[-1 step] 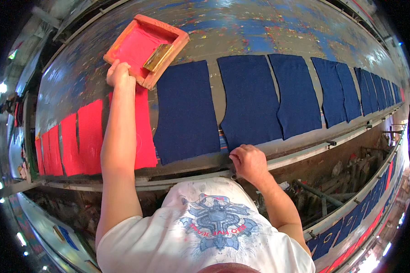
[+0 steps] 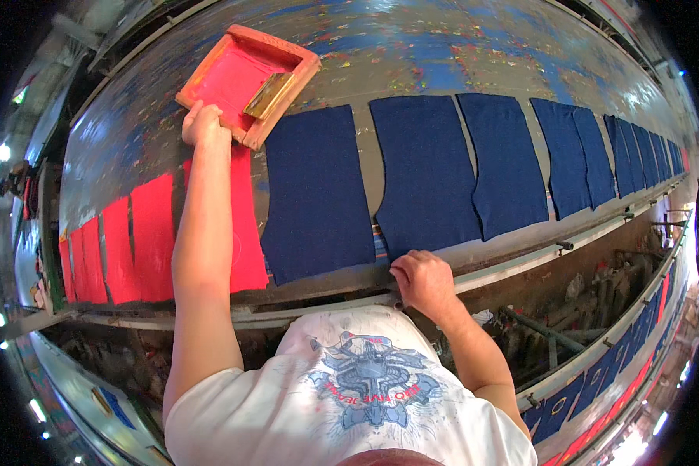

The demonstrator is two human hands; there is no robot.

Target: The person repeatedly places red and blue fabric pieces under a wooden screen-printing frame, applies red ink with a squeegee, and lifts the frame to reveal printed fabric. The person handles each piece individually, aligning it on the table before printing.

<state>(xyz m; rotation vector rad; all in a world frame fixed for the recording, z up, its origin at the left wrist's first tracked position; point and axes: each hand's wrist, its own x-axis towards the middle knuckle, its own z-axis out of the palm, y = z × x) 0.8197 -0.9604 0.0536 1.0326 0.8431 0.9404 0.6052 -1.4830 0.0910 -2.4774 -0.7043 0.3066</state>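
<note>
Frame (image 2: 287,99) gripped in the left hand (image 2: 203,126), over a row of red and blue cloth

The left arm reaches straight out across the table (image 2: 349,66), and its hand is closed on the near left corner of the wooden frame. The frame sits askew, its inside coated pink, with a yellowish block (image 2: 269,95) lying along its right wall. It covers the top of a red piece (image 2: 248,225) and reaches the upper left corner of the first blue piece (image 2: 318,194). Whether it rests on the cloth or is held a little above it is hard to tell from overhead.

The right hand (image 2: 426,281) is narrow, fingers curled inward, at the near edge of the table, beside the lower left corner of the second blue piece (image 2: 423,167). A pale rail (image 2: 512,268) runs along that edge.

More red pieces (image 2: 153,237) lie side by side to the left of the arm. More blue pieces (image 2: 505,167) stretch away to the right, growing small toward the far end. The bare part of the table is grey, smeared with blue and flecked with colour. The person wears a white printed shirt (image 2: 287,412).
</note>
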